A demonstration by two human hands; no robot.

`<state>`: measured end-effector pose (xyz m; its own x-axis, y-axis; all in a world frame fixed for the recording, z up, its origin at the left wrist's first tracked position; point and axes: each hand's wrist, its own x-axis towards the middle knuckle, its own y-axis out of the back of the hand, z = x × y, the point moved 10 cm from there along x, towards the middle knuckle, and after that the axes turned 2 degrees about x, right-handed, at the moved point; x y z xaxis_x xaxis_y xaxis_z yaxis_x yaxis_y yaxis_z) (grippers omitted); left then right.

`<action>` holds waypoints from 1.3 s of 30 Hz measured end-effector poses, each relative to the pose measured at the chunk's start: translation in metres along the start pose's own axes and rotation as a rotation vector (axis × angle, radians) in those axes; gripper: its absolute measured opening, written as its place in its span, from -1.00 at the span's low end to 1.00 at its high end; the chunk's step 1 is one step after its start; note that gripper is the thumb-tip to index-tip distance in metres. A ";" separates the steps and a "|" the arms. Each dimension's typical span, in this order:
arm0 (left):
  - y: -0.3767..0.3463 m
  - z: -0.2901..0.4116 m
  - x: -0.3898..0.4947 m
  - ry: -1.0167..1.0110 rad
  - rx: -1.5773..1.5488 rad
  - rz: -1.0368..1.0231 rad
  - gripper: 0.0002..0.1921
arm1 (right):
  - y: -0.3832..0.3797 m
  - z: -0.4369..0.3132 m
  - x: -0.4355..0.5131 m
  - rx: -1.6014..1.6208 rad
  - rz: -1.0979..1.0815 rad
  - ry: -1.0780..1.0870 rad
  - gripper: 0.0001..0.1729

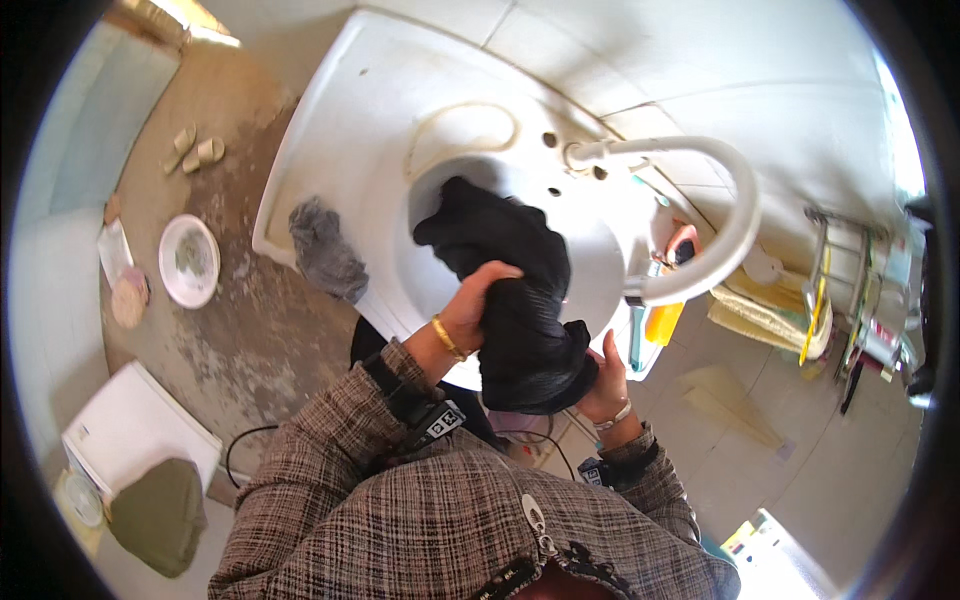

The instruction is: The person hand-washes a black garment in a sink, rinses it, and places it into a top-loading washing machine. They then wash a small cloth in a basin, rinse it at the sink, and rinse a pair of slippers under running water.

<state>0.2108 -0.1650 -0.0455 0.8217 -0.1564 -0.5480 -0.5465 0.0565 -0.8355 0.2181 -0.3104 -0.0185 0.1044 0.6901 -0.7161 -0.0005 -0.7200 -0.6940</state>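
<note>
Over the basin of a white sink [330,142] I hold a bunched black cloth item [525,300], perhaps a garment. My left hand [466,304], with a gold bracelet at the wrist, grips its left side, the thumb lying on top. At its lower right end, my right hand [609,379] holds the edge; most of those fingers are hidden behind the fabric. The far end of the cloth hangs into the basin bowl [427,262]. On the sink's left edge lies a crumpled grey cloth [328,249].
A thick white curved pipe [739,202] arches over the sink's right side. Beside it are an orange-yellow item [664,322] and a teal-handled brush [637,337]. To the left, a white bowl [189,261] and slippers [193,150] sit on the floor. A metal rack [847,255] stands right.
</note>
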 end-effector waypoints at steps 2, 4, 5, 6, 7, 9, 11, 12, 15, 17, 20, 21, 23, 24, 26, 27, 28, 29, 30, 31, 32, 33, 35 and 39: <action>-0.024 0.002 -0.010 0.001 -0.111 -0.174 -0.36 | 0.019 -0.015 -0.007 -0.090 0.066 0.100 -0.02; -0.032 0.003 -0.019 -0.042 -0.099 -0.198 -0.30 | 0.029 -0.018 -0.001 -0.214 0.065 0.157 0.06; -0.034 0.003 -0.024 -0.079 -0.062 -0.215 -0.28 | 0.027 -0.007 0.012 -0.154 -0.016 0.103 0.08; -0.041 0.002 -0.030 -0.101 -0.074 -0.287 -0.27 | 0.022 0.006 0.030 -0.097 -0.099 0.043 0.10; -0.033 -0.001 -0.030 -0.106 -0.047 -0.213 -0.30 | 0.019 0.021 0.052 0.077 -0.125 -0.034 0.10; -0.028 -0.012 -0.035 -0.062 -0.100 -0.197 -0.35 | 0.024 0.034 0.093 0.087 -0.018 0.071 0.06; -0.026 -0.013 -0.040 -0.149 -0.044 -0.203 -0.35 | 0.032 0.018 0.112 -0.110 0.153 0.349 -0.03; -0.027 -0.013 -0.044 -0.192 -0.021 -0.225 -0.35 | 0.031 0.011 0.118 -0.142 0.187 0.438 -0.07; -0.047 -0.046 -0.063 -0.023 -0.018 -0.466 -0.25 | 0.010 0.005 0.124 0.112 -0.026 0.380 -0.23; -0.034 -0.061 -0.068 0.050 -0.028 -0.363 -0.28 | -0.010 -0.012 0.121 0.241 -0.211 0.327 -0.40; 0.003 -0.077 -0.070 0.129 0.127 -0.090 -0.32 | -0.033 -0.060 0.105 -0.157 -0.234 0.659 -0.54; 0.016 -0.080 -0.070 0.163 0.193 0.004 -0.34 | -0.036 -0.069 0.094 -0.393 -0.171 0.748 -0.55; 0.032 -0.085 -0.070 0.220 0.250 0.094 -0.50 | -0.021 -0.087 0.073 -0.703 0.141 0.739 -0.57; 0.038 -0.086 -0.069 0.239 0.296 0.126 -0.60 | -0.041 -0.087 0.071 -0.717 -0.057 0.717 -0.58; 0.040 -0.086 -0.061 0.224 0.454 0.125 -0.73 | -0.056 -0.082 0.061 -0.563 -0.272 0.572 -0.58; 0.037 -0.084 -0.055 0.177 0.563 0.097 -0.78 | -0.064 -0.079 0.057 -0.489 -0.364 0.488 -0.59; 0.035 -0.084 -0.049 0.144 0.657 0.085 -0.82 | -0.067 -0.083 0.053 -0.652 -0.310 0.533 -0.59; 0.023 -0.076 -0.042 0.008 0.877 0.020 -0.81 | -0.078 -0.089 0.048 -0.823 -0.298 0.639 -0.59; 0.013 -0.072 -0.037 -0.115 1.080 -0.024 -0.78 | -0.091 -0.096 0.038 -1.063 -0.260 0.812 -0.60; -0.005 -0.070 -0.036 -0.305 1.324 -0.108 -0.74 | -0.098 -0.099 0.037 -1.160 -0.220 0.870 -0.60; -0.010 -0.075 -0.030 -0.313 1.440 -0.178 -0.76 | -0.102 -0.102 0.038 -1.159 -0.184 0.880 -0.61; -0.012 -0.076 -0.024 -0.353 1.596 -0.181 -0.78 | -0.106 -0.102 0.042 -1.157 -0.148 0.888 -0.61; -0.023 -0.087 -0.023 -0.560 2.101 -0.274 -0.80 | -0.089 -0.105 0.050 -1.368 0.220 0.715 -0.61; -0.007 -0.095 -0.001 -0.366 2.149 -0.296 -0.81 | -0.115 -0.099 0.054 -1.785 0.372 0.767 -0.59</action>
<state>0.1984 -0.2589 -0.0354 0.9504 -0.2390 -0.1991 0.3085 0.8065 0.5044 0.3219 -0.1976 0.0303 0.6672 0.6953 -0.2671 0.6540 -0.3752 0.6569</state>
